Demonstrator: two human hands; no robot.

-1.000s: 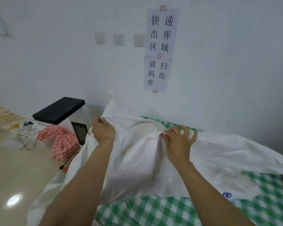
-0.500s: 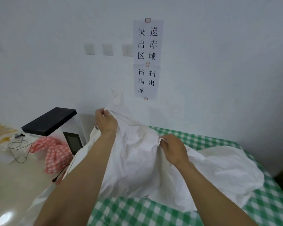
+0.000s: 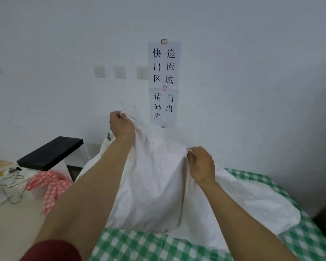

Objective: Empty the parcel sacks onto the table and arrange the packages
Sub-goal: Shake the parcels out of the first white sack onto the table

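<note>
Head view: left hand [image 3: 121,127] is fisted tight on a bunched top corner of the white sack [image 3: 158,185], raised higher than the other hand. Right hand [image 3: 201,162] is lower and to the right, fingers curled, pinching the sack's top edge. The edge is stretched between the two hands and slopes down from left to right.

The sack hangs below both hands. Its lower part lies on the table [image 3: 132,245], which has a green checked cover. The long axis runs from the lifted corner at the left hand down and right, past the right hand, to a flat rounded end on the table. The lifted end points up at the wall. Can't tell which end is the mouth. No packages visible.

A dark red sleeve [image 3: 51,249] shows on the left arm. Left of and below the left hand are a black box [image 3: 49,153], a red checked cloth [image 3: 49,185] and a thin cable [image 3: 11,181]. Above, between the hands, are paper signs [image 3: 164,81] taped to the wall, with wall switches [image 3: 120,71] to their left.
</note>
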